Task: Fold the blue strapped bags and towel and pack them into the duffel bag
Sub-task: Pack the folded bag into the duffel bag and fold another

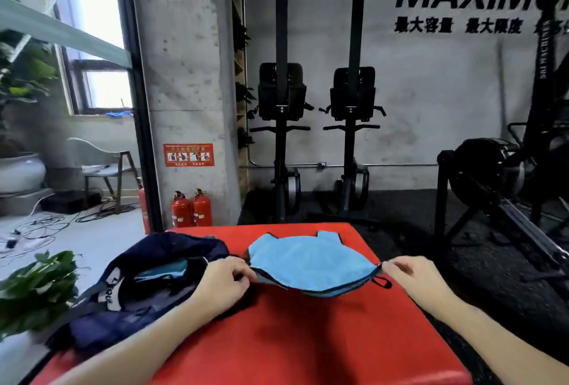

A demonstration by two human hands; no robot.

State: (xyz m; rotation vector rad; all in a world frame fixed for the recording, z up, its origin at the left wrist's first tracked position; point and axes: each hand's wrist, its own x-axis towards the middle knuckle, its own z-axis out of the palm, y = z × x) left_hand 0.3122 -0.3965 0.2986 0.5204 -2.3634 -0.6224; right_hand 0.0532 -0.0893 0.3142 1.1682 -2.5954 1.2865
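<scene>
Hands both pinch the near edge of a light blue fabric bag with dark trim point(311, 261). Left hand point(226, 281) holds the left corner, fingers curled over the cloth; right hand point(414, 278) pinches the right corner between thumb and fingertips. Near edge is lifted slightly off the surface and pulled taut between the 2 hands; far part of the bag lies flat. A small dark strap loop point(381, 281) hangs from the edge just beside the right hand.

Bag sits on a red padded vinyl bench top point(292, 338), toward its far half. Navy blue duffel bag point(144, 286) lies open on the left part of the bench, touching the left hand's side; a piece of light blue cloth point(167, 269) shows inside its opening.

Green leafy plant point(37, 289) stands left of the duffel. 2 red fire extinguishers point(191, 209) stand on the floor by a grey concrete pillar point(184, 76). 2 black upright exercise machines point(317, 107) stand against the far wall.
</scene>
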